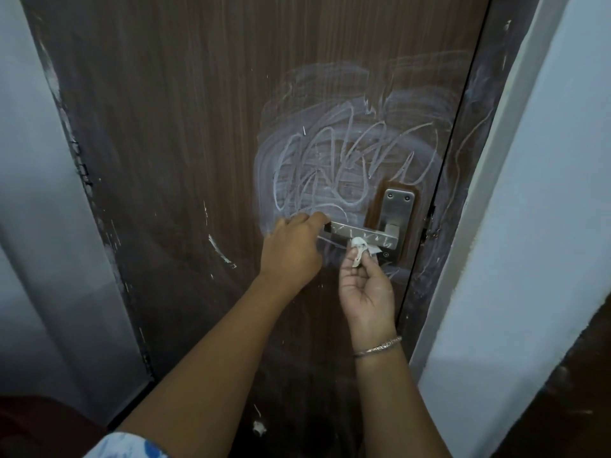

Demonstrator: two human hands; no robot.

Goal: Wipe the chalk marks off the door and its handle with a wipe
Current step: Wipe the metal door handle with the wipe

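The dark brown wooden door (198,127) fills the view. White chalk scribbles and smears (344,160) cover it above and left of the lock plate (398,206). The steel lever handle (363,234) carries short chalk strokes. My left hand (294,249) grips the free left end of the handle. My right hand (367,285), palm towards me, pinches a small crumpled white wipe (358,251) and presses it against the lower edge of the handle near its middle. A bracelet sits on my right wrist.
The dark door frame (469,180) on the right also bears chalk lines. A pale wall (555,193) stands right of it, another pale wall (29,193) on the left. A small white scrap (258,428) lies low by the door's foot.
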